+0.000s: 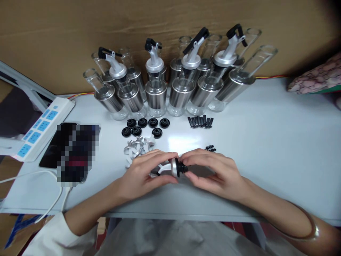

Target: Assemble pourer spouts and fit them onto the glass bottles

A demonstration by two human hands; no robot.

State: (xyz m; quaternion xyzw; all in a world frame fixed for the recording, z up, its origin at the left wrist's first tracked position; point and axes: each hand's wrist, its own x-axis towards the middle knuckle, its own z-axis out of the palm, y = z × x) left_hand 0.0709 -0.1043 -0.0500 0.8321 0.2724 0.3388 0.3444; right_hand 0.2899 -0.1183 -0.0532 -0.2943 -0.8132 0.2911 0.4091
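Observation:
My left hand (144, 175) is closed around a silver pourer spout (174, 168), which lies sideways above the table's front part. A black ribbed stopper (182, 167) sits against the spout's wide rim. My right hand (218, 174) pinches this stopper from the right, with thumb and fingers around its end. Just beyond my left hand is a pile of loose silver spouts (137, 146), partly hidden by my fingers. Several black stoppers (153, 123) lie behind that pile. Small black pieces (210, 148) rest just past my right hand, and a row of black levers (199, 122) lies farther back.
Glass bottles with steel sleeves (156, 96) stand along the cardboard wall (149, 21), some topped with pourers. At left are a power strip (39, 129), two phones (57, 145) and a white cable (60, 193). A patterned bag (317, 76) sits at the back right.

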